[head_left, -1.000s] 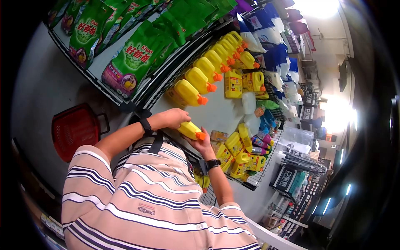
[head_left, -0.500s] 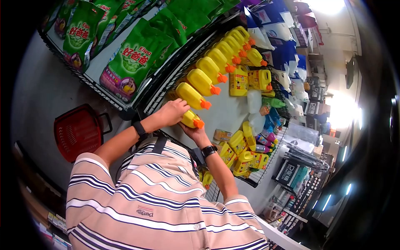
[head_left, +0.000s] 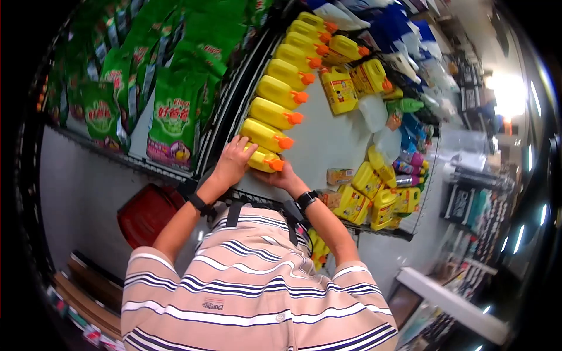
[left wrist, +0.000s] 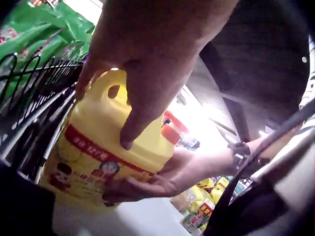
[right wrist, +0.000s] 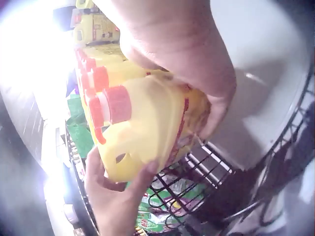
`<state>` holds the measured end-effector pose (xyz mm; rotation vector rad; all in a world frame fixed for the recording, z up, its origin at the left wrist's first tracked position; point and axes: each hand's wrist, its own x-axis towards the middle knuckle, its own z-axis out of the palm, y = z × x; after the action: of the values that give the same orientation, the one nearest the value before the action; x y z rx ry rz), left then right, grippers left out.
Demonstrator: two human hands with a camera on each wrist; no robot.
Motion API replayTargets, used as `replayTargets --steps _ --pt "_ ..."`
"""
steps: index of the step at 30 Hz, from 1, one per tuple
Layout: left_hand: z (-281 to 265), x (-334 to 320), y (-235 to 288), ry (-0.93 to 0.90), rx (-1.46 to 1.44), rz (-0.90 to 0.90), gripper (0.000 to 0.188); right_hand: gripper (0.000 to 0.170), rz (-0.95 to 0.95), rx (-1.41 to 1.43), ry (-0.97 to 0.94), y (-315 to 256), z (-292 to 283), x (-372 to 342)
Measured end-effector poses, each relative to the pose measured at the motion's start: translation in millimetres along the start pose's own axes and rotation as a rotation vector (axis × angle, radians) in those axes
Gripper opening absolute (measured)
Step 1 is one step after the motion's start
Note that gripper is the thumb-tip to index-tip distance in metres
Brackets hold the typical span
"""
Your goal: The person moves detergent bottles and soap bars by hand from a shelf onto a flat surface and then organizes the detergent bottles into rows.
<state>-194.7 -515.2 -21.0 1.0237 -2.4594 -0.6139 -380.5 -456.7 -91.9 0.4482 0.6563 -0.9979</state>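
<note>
A yellow jug [head_left: 261,159] with an orange cap stands at the near end of a row of similar jugs [head_left: 267,134] along the shelf's left edge. The left hand [head_left: 233,162] grips its upper part; in the left wrist view the left thumb lies on the jug [left wrist: 110,125] near the handle hole. Around the jug's lower side, by the label, curl the fingers of the right hand [head_left: 282,177]. The right wrist view shows the left hand [right wrist: 115,196] at the handle and the right hand [right wrist: 182,54] across the jug [right wrist: 142,128], close against its neighbours.
Green bags [head_left: 173,120] fill the shelf at left, behind a black wire rack edge. A red basket [head_left: 146,216] is below it. Yellow bottles lie in a pile [head_left: 369,187] at the shelf's right, with a small box [head_left: 340,176] beside them. More jugs and clear containers stand farther back.
The jug between the hands has moved up against the end of the row, hands with it. The head view has turned, so the row now runs more upright.
</note>
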Motion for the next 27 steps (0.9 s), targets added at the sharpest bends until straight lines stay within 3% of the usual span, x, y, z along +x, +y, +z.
replayTargets --steps 4,6,10,12,15,17,20,22,24,27 --pt "-35.3 36.4 33.9 -0.146 0.062 0.063 0.043 0.056 0.066 -0.187 0.156 -31.5 -46.2 -8.1" --pt "-40.8 67.8 54.9 -0.127 -0.126 0.109 0.038 0.056 -0.058 -0.338 0.354 -59.0 -66.0 -12.1" --pt "-29.0 163.9 96.9 -0.177 -0.255 0.216 0.031 0.059 -0.243 -0.271 0.366 -130.4 -73.4 -32.3" --pt "-5.2 222.2 105.0 -0.223 -0.160 0.248 0.029 0.061 -0.359 -0.248 0.321 -169.9 -73.5 -34.4" --pt "65.8 311.3 86.1 -0.326 -0.247 0.206 0.032 0.062 -0.439 -0.184 0.325 -221.9 -70.3 -25.4" --pt "114.9 364.2 66.8 -0.457 -0.049 0.016 0.037 0.061 -0.484 -0.164 0.329 -259.1 -71.3 -14.5" --pt "198.4 420.8 7.2 -0.405 -0.060 -0.072 0.045 0.065 -0.521 -0.228 0.342 -297.8 -74.7 1.9" --pt "205.7 449.9 8.2 -0.605 0.100 -0.156 0.046 0.061 -0.599 -0.222 0.408 -312.1 -67.6 7.3" --pt "246.8 468.1 -20.2 -0.399 -0.010 -0.023 0.044 0.057 -0.631 -0.242 0.341 -328.6 -66.6 11.5" --pt "271.6 485.7 -29.5 -0.457 0.052 -0.023 0.035 0.056 -0.688 -0.275 0.416 -331.8 -75.0 24.6"
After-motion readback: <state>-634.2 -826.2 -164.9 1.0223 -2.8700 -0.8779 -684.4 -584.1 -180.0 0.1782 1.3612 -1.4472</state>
